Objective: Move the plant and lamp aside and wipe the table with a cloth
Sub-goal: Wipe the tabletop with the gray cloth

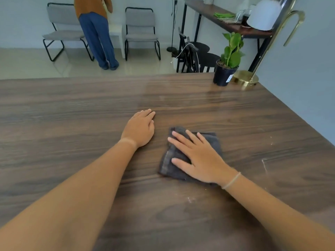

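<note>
Wiping is the step judged to be in hand. Nearest the camera, pale crumbs and streaks (190,199) are seen on the worktop (72,109), with more specks toward the right edge. Just beyond, the dark grey cloth (169,161), folded to a rough square, is pressed flat under the right hand (200,160); fingers (181,137) are spread across it, nothing is pinched, so the grip is released, palm down on the fabric. Slightly further and to the left, the left hand (140,128) is laid bare on the wood, loosely curled, grip empty, just beside the cloth but apart from it, likely used as a brace.

At the far right corner the plant (225,69) in its black pot and the lamp (245,80) on its brass base are set close together, well apart from the cloth. The clearing part is judged done; wiping remains.

To do it well: even pressure should be kept through the whole palm so the cloth is not bunched; overlapping passes should be made, and the debris near the front and right edge should be gathered inward, not pushed off the edge. The strip next to the pot and lamp base should be taken slowly so neither is knocked. The cloth could be refolded once soiled.

Beyond the worktop, two chairs (141,31) and a standing person (96,33) are seen by the far wall, uninvolved.
</note>
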